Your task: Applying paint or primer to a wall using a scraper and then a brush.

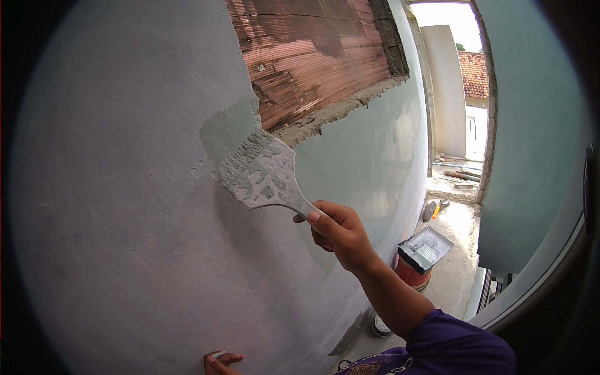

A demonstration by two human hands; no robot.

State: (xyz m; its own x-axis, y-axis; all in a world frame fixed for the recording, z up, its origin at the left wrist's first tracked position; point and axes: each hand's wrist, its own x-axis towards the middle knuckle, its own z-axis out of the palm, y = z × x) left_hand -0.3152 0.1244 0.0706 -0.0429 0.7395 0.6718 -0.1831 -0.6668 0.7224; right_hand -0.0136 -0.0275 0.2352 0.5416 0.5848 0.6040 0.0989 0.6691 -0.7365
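Observation:
My right hand (pixel 337 232) is closed round the handle of a wide, flat paintbrush (pixel 273 178) caked with pale paint. The bristles press on the wall (pixel 125 206), just left of a broken-edged opening that bares reddish ribbed brick (pixel 312 69). A wet-looking grey-green patch (pixel 228 128) lies at the bristles' upper edge, and more pale green paint (pixel 356 156) covers the wall below and right of the brick. Low at the bottom edge, my left hand (pixel 220 362) shows only in part, near the wall, with a whitish smear or band on a finger. Its fingers look loosely spread, with nothing seen in them.
A paint tray (pixel 427 249) rests on a red bucket (pixel 412 275) to the right. Behind my right forearm stands another container (pixel 381 326), partly hidden. Farther off, shoes (pixel 430 210) and debris lie on the floor by a doorway (pixel 478 134). A green wall (pixel 531 144) rises at right.

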